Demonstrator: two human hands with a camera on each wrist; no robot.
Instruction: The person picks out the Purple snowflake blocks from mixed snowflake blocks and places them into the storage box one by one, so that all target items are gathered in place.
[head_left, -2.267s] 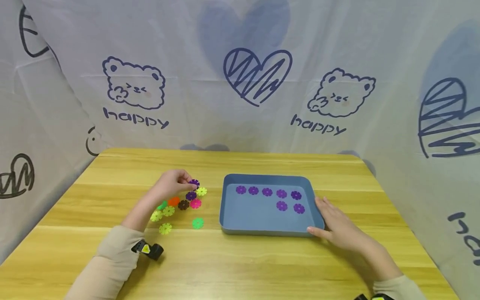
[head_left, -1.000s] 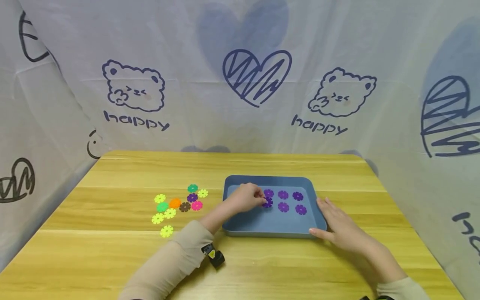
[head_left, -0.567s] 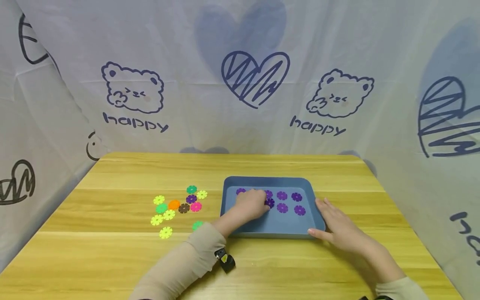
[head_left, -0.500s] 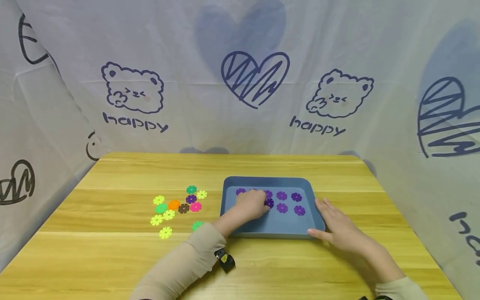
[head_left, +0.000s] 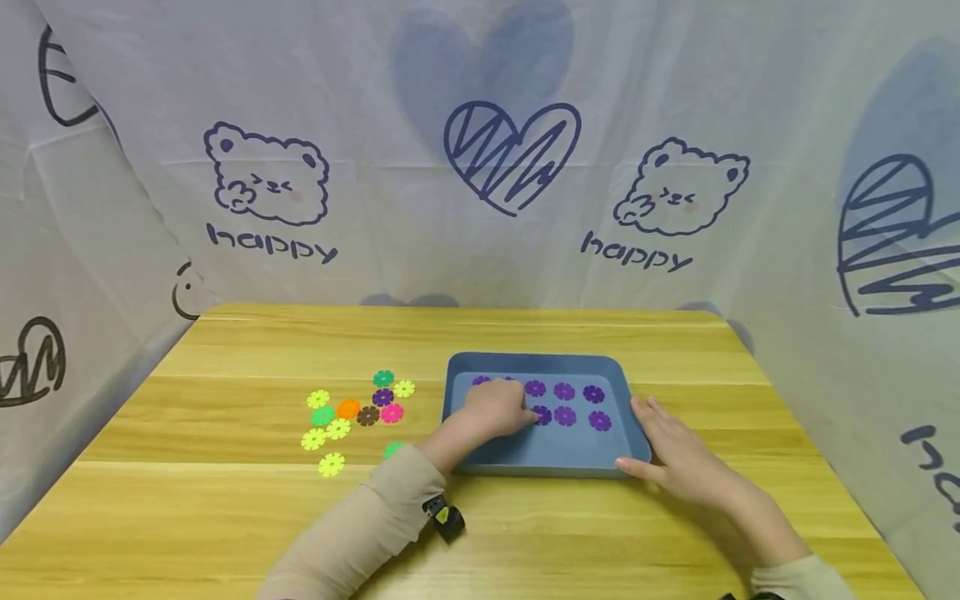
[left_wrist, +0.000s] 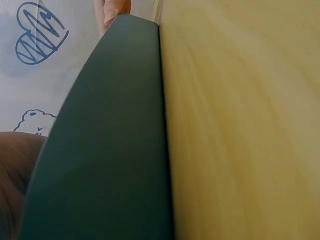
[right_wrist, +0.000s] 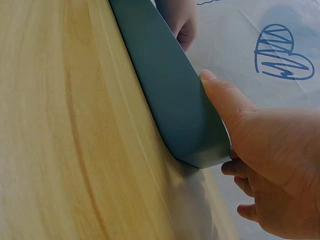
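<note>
Inside the blue-grey tray [head_left: 525, 458], my left hand [head_left: 491, 412] reaches down with its thumb at the edge of a purple snowflake disc [head_left: 543, 415]. That disc lies flat in the front row, left of another purple disc [head_left: 565, 416]. The back row holds several more purple discs [head_left: 564, 391], partly covered by my left hand at its left end. My left fingertips are hidden. My right hand [head_left: 686, 450] rests against the tray's front right corner, fingers extended along the right side; in the right wrist view its thumb [right_wrist: 222, 92] touches the rim.
Left of the tray, several loose snowflake discs lie on the wooden table [head_left: 187, 517]: yellow [head_left: 332, 464], green [head_left: 322, 416], orange [head_left: 348, 408], brown [head_left: 367, 415], pink [head_left: 392, 412] and one dark purple [head_left: 383, 397]. A printed white curtain [head_left: 405, 242] hangs behind the table.
My left hand has carried a purple disc from the loose group into the tray. Since half a second ago, that disc has shifted slightly forward, into line with the front row. My right hand stays put.
</note>
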